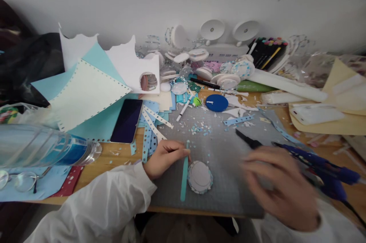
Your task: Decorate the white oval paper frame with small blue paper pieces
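Note:
Between the thumb and fingers of my left hand (168, 158) is the top end of a turquoise craft stick (184, 180), its length pointing toward the table's front edge. Right beside the stick, a round white disc with a blue-and-white decorated rim (200, 176) lies flat on the grey cutting mat (225, 189). My right hand (277, 182) is smeared by motion over the mat's right side. Just beyond its fingers is a slim black tool (247, 138); whether the hand touches it cannot be made out. A blue glue gun (323, 170) lies to the right, partly behind that hand.
Paper scraps (200, 128) litter the mat, with a blue oval lid (216, 103) behind them. White discs (197, 54) pile up along the wall. To the left are a phone (126, 121), punched paper sheets (88, 94), a water bottle (42, 146) and glasses (24, 181).

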Demonstrator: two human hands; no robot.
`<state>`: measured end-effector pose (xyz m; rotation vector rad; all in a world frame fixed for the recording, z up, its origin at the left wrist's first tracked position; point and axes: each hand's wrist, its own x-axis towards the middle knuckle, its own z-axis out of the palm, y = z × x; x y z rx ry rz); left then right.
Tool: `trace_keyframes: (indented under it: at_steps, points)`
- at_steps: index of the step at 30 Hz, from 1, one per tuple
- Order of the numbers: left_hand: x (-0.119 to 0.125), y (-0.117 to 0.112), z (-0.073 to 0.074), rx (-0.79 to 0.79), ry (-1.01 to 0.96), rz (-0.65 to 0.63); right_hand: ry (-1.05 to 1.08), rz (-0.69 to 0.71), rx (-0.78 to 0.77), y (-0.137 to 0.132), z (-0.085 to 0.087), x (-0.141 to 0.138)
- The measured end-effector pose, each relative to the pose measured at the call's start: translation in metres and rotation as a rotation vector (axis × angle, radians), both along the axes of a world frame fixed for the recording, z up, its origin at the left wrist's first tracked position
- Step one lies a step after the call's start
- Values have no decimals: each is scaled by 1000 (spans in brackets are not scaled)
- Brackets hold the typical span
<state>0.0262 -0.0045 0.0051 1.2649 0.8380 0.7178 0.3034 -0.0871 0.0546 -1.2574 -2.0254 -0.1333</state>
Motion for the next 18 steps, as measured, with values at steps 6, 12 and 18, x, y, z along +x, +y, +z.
trace_keyframes:
  at_steps: [6, 12, 18]
  points:
    - [0, 2, -8, -197, -112, 147, -289, 467, 83, 59, -4, -83]
    - [0, 3, -10, -250, -136, 202, -371, 554, 248, 77, -12, -98]
    - [1, 1, -4, -65, 18, 98, -230, 562, 276, 82, -17, -81]
